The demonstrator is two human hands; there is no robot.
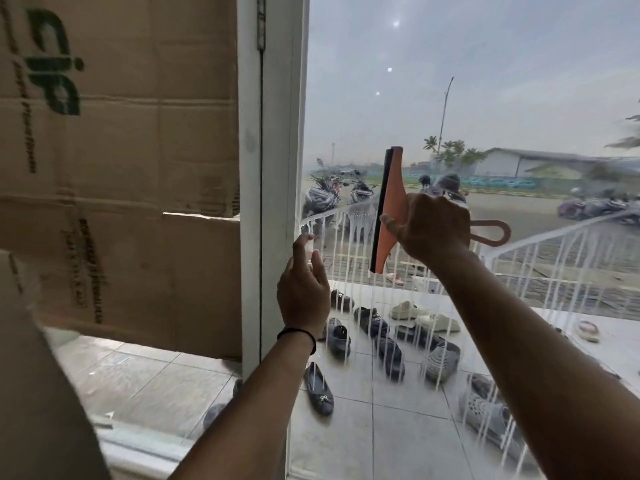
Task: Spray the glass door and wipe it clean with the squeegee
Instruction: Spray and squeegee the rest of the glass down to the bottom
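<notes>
Head view. Setting: an indoor tiled floor (pixel 145 379) at a doorway, with a large brown cardboard box printed in green (pixel 121 168) standing to the left of a white door frame (pixel 249 202). The clear glass door panel (pixel 485 81) fills the right of the view; through it are scattered shoes on an outdoor tiled porch (pixel 391 337) and parked motorcycles (pixel 325 195) by a road.

Glass condition: white foam runs (pixel 433 344) streak downward across the lower part of the pane, starting at about hand height. Above that line the glass appears free of foam.

Right hand (pixel 434 225): fingers wrapped firmly around the handle of the orange plastic squeegee with a black rubber blade (pixel 389 209). The blade's long axis stands near vertical, blade edge facing left toward the frame, loop end of the handle pointing right. Contact with the glass seems likely but cannot be confirmed.

Left hand (pixel 303 289): raised beside the frame, gripping a small pale object, probably the spray bottle (pixel 310 252); details blurred.

Judgement: the unwiped foam lies below and to both sides of the blade; the right hand is placed for the wipe.
</notes>
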